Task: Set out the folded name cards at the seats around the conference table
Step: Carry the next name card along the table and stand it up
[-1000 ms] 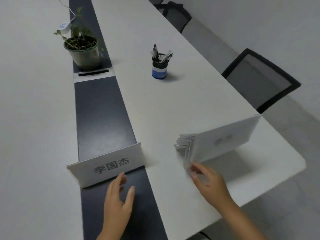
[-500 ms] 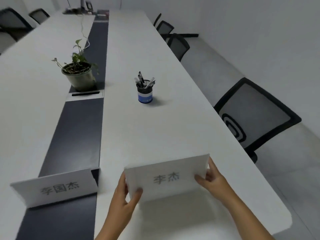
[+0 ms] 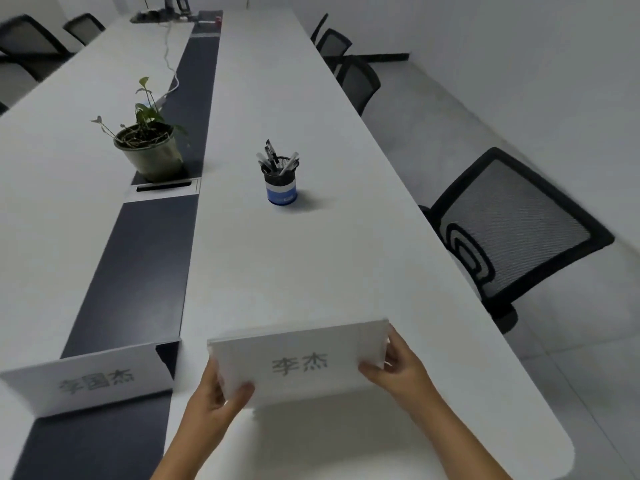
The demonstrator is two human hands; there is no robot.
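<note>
I hold a stack of white folded name cards [image 3: 301, 362] above the near end of the white conference table [image 3: 311, 265], the front card facing me with grey printed characters. My left hand [image 3: 214, 396] grips the stack's left edge, thumb on the front. My right hand [image 3: 398, 368] grips its right edge. One folded name card [image 3: 93, 379] stands to the left, on the dark centre strip at the table's near end.
A blue pen holder [image 3: 281, 181] with pens stands mid-table. A potted plant [image 3: 149, 147] sits on the dark strip [image 3: 138, 265] behind a cable slot. A black mesh chair [image 3: 512, 233] is at the right edge; more chairs stand farther back.
Both hands picked the stack up from the table and turned it to face me. The left hand left the standing card. The view tilted up the table.
</note>
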